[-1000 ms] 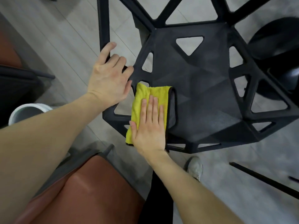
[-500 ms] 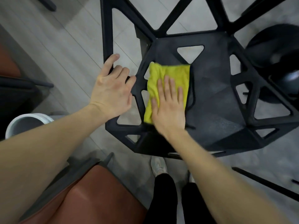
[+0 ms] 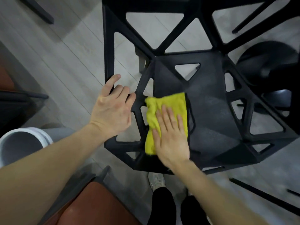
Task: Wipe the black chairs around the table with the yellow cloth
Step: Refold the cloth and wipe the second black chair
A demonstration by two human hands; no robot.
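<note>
Yellow cloth (image 3: 167, 109) flat under right hand (image 3: 172, 137) fingers (image 3: 165, 114).

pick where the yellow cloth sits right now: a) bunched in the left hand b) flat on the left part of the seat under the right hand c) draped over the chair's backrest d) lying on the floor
b: the yellow cloth lies on the left part of the black chair seat, pressed flat by the right hand, while the left hand rests on the chair's frame.
</note>
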